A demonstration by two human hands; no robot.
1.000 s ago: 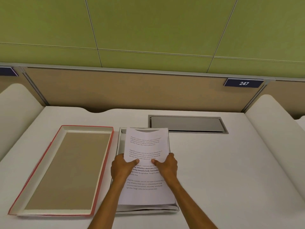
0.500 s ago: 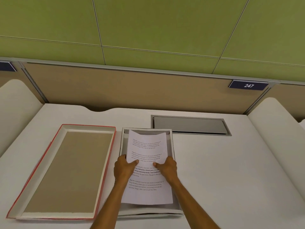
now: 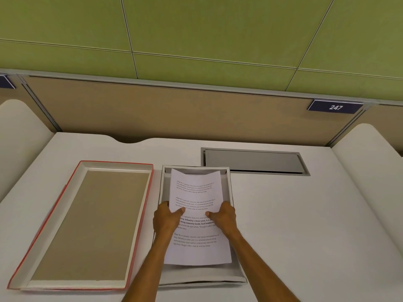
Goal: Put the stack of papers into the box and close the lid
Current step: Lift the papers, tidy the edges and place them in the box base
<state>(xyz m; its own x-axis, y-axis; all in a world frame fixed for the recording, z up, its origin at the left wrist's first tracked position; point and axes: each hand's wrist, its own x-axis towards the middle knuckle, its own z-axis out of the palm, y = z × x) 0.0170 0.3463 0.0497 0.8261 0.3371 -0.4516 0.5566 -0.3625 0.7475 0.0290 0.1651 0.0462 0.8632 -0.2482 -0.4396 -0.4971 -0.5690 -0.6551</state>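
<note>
A stack of printed white papers [image 3: 196, 188] hangs inside the walls of an open white box [image 3: 236, 273] on the desk, sagging slightly at both ends. My left hand [image 3: 165, 219] grips the stack's left edge, thumb on top. On the opposite edge my right hand [image 3: 224, 216] holds it the same way. The box's lid [image 3: 87, 225], red-edged with a brown cardboard inside, lies upside down just left of the box.
A grey metal cable hatch [image 3: 255, 161] is set into the white desk [image 3: 305, 225] behind the box. White curved side dividers rise at both sides. A tan partition with a "247" sign [image 3: 335, 107] closes the back.
The stack has sunk lower into the box, and both hands went down with it, still gripping its edges. More of the box's walls shows around the paper.
</note>
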